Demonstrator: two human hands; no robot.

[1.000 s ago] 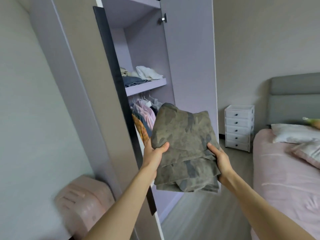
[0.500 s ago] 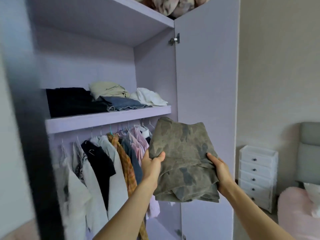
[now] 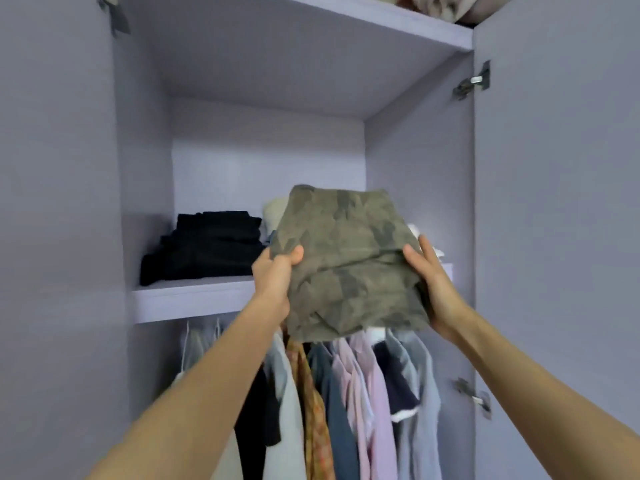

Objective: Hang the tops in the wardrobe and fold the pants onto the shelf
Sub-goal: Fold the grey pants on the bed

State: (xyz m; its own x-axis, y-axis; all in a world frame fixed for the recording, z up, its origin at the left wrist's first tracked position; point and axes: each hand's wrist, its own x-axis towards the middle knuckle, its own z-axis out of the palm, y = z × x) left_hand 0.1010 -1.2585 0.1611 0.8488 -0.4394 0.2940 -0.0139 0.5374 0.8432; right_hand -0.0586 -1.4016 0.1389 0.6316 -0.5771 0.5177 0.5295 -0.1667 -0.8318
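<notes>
**Camo pants held up at shelf level, both hands**

Folded camo pants (image 3: 346, 265): 1 bundle, raised in front of the shelf (image 3: 194, 299), above the hanging tops (image 3: 346, 393). Left hand (image 3: 275, 275) grips the left edge, thumb on top; right hand (image 3: 433, 282) holds the right edge, fingers fairly straight along it. Tops overlap too much to count. On the shelf behind: 1 black folded stack (image 3: 207, 247), light items mostly hidden. No readable writing or labels.

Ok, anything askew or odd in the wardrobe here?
Nothing stands out. Both hands, left hand and right hand, hold the folded camouflage pants level before the shelf; the black stack sits tidy, and the tops hang straight.
</notes>
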